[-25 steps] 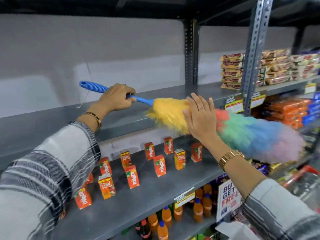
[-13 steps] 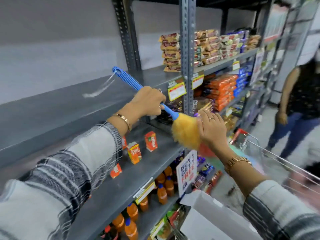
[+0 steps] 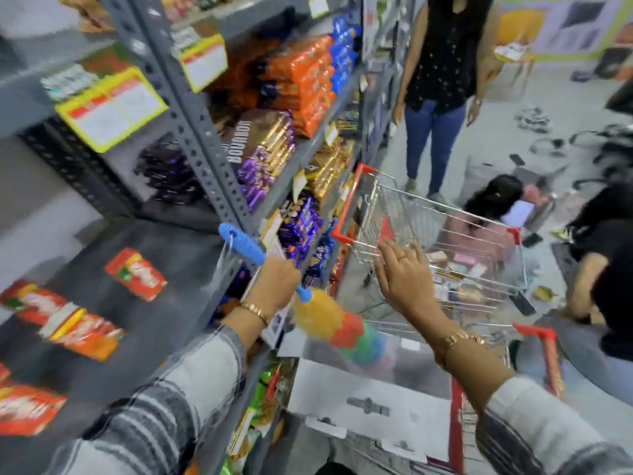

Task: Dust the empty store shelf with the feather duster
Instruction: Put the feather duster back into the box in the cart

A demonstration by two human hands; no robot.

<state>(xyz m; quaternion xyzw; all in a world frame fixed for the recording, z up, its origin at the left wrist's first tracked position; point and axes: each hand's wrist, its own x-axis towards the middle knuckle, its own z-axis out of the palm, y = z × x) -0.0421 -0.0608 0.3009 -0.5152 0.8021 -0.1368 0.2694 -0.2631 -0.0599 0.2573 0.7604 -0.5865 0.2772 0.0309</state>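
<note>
Bright, even light; heavy motion blur, warped edges

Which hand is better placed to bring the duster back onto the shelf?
Left. The left hand already grips the feather duster by its blue handle, beside the shelf. The right hand is open, empty, over the shopping cart.

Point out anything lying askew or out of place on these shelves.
The orange juice cartons lie scattered flat at mixed angles on the grey shelf instead of standing in rows. The view is blurred, so finer damage cannot be judged.
</note>
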